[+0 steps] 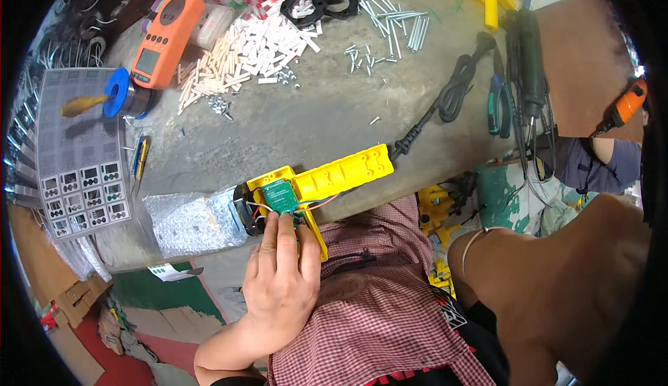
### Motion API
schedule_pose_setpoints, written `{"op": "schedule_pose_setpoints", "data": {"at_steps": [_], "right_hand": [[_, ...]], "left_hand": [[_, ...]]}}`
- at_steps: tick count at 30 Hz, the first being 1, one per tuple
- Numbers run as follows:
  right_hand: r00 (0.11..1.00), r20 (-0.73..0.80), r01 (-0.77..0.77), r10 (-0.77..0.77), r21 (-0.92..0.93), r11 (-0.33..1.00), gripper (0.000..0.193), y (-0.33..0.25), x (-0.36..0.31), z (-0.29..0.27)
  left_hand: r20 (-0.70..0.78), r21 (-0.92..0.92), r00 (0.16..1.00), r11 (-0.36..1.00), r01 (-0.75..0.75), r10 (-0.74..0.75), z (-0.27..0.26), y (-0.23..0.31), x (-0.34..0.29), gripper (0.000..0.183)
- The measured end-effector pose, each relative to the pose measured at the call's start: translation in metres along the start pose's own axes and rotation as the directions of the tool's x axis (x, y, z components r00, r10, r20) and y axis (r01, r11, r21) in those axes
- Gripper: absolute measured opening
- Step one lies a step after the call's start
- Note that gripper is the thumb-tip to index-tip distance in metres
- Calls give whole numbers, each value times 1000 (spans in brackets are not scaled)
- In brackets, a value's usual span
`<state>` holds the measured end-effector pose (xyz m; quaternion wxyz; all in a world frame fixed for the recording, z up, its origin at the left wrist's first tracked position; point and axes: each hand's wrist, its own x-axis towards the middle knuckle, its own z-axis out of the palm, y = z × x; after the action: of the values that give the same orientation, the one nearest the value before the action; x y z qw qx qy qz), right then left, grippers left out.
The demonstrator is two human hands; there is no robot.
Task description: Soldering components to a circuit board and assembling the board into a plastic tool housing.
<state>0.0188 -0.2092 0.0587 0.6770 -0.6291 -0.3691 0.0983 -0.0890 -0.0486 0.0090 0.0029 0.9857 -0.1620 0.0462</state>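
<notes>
Fingers (286,245) bunched, our left hand (284,278) rests at the green board (280,193) inside the yellow case (342,172); firm grip? We can't tell.

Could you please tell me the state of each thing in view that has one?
Yellow plastic housing: open
Green circuit board: exposed
Left hand: fingertips at the board
Black power cord: bundled
Orange handheld meter: face visible
Bubble wrap: spread flat
Short screws: loose, scattered
White pieces: heaped

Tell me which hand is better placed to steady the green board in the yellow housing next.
The left, it seems: the left hand already has its fingertips at the near edge of the green board in the yellow housing. The right hand cannot be made out here.
</notes>
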Motion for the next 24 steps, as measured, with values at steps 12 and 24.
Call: {"op": "schedule_pose_setpoints", "data": {"at_steps": [12, 24], "right_hand": [[988, -136, -70, 73, 27, 997, 11, -7, -28, -16], [953, -268, -131, 140, 51, 990, 13, -17, -63, -46]], "left_hand": [[-13, -9, 1000, 1000, 4, -4, 1, -1, 0, 21], [-44, -21, 999, 1000, 8, -9, 6, -5, -1, 20]]}}
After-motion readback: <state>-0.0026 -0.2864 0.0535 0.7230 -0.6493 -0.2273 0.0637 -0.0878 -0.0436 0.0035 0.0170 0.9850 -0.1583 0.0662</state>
